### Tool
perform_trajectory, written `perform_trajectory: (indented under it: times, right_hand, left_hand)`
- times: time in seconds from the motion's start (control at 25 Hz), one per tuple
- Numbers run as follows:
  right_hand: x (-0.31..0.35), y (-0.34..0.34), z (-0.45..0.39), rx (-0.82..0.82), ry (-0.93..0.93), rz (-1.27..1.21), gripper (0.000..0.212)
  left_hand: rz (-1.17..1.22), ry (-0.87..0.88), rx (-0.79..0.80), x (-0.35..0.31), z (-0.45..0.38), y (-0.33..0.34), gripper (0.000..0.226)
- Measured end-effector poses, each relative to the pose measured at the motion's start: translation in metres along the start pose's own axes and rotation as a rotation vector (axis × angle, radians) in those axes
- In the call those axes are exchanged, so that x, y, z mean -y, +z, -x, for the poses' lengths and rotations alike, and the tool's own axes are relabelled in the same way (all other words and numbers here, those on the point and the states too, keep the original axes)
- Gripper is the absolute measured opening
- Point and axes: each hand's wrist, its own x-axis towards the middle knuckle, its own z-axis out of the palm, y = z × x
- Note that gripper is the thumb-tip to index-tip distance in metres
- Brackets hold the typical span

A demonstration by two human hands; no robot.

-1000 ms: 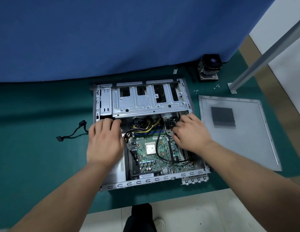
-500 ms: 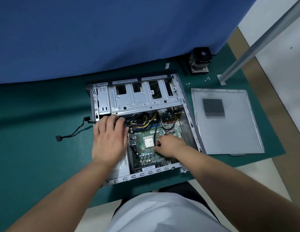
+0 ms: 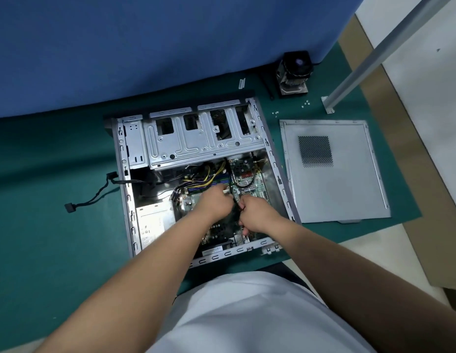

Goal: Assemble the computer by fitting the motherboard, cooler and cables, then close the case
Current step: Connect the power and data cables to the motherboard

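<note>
both hands over motherboard (image 3: pixel 247 186) in open case (image 3: pixel 125 174). r hand (image 3: pixel 256 212) pinched on thin black cable (image 3: pixel 233 186), which runs away from me toward board's far end. l hand (image 3: pixel 216 201) curled just beside, grip unclear. cooler (image 3: pixel 294 72) well apart, far right; r hand nearer it.

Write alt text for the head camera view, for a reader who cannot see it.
Two bare hands, left and right, work close together on a black cable over the motherboard inside an open computer case on a green mat. The side panel lies flat to the right; the cooler stands apart behind it.
</note>
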Motion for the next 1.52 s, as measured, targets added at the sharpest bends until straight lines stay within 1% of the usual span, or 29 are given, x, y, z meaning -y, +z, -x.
perform_trajectory:
  times: [0.08, 0.12, 0.16, 0.2, 0.28, 0.36, 0.4, 0.52, 0.64, 0.76, 0.84, 0.92, 1.04, 1.12, 1.24, 1.4, 1.52]
  right_hand:
    - [-0.002, -0.003, 0.003, -0.033, -0.003, 0.005, 0.023]
    - [-0.004, -0.004, 0.004, -0.047, -0.006, -0.009, 0.023]
    - [-0.005, -0.006, 0.005, -0.06, -0.004, -0.025, 0.023]
    - [-0.007, -0.008, 0.006, -0.072, 0.005, -0.04, 0.024]
    - [-0.008, -0.011, 0.005, -0.097, 0.025, -0.048, 0.034]
    - [-0.007, -0.011, 0.002, -0.138, 0.028, -0.01, 0.049]
    - [-0.007, -0.012, 0.0, -0.157, 0.026, 0.021, 0.053]
    - [-0.008, -0.011, -0.004, -0.166, 0.022, 0.098, 0.052]
    - [-0.01, -0.01, -0.005, -0.148, -0.008, 0.15, 0.045]
    - [-0.012, -0.01, -0.004, -0.168, -0.038, 0.163, 0.048]
    - [-0.013, -0.011, -0.003, -0.161, -0.045, 0.18, 0.055]
    - [-0.011, -0.011, -0.002, -0.143, -0.042, 0.202, 0.062]
    - [-0.009, -0.011, -0.001, -0.138, -0.036, 0.301, 0.06]
    - [-0.006, -0.011, -0.001, -0.127, -0.033, 0.387, 0.055]
    - [-0.003, -0.009, -0.001, -0.115, -0.03, 0.474, 0.045]
    - [-0.003, -0.01, -0.005, -0.054, -0.034, 0.541, 0.046]
    - [-0.002, -0.011, -0.003, -0.032, -0.045, 0.582, 0.036]
  left_hand:
    - [0.406, -0.172, 0.035, -0.005, -0.014, 0.01, 0.05]
    - [0.561, -0.207, 0.028, -0.006, -0.018, 0.016, 0.05]
    - [0.627, -0.206, 0.016, -0.008, -0.02, 0.02, 0.05]
    - [0.611, -0.182, 0.004, -0.011, -0.022, 0.024, 0.049]
    - [0.478, -0.127, -0.027, -0.017, -0.025, 0.029, 0.046]
    - [0.296, -0.06, -0.081, -0.018, -0.027, 0.03, 0.044]
    - [0.204, -0.021, -0.113, -0.016, -0.027, 0.028, 0.042]
    - [-0.004, 0.132, -0.183, -0.003, -0.027, 0.024, 0.043]
    - [-0.111, 0.283, -0.145, 0.01, -0.03, 0.018, 0.053]
    - [-0.394, 0.393, -0.068, 0.012, -0.035, 0.015, 0.066]
    - [-0.572, 0.397, -0.019, 0.007, -0.04, 0.011, 0.069]
    - [-0.707, 0.381, 0.002, 0.003, -0.044, 0.007, 0.066]
    - [-0.877, 0.423, -0.013, 0.002, -0.047, 0.0, 0.066]
    - [-0.948, 0.458, -0.013, 0.003, -0.049, -0.005, 0.069]
    - [-1.008, 0.489, 0.002, 0.002, -0.051, -0.011, 0.064]
    - [-1.06, 0.493, 0.012, 0.003, -0.051, -0.013, 0.061]
    - [-1.068, 0.491, 0.006, 0.002, -0.049, -0.012, 0.06]
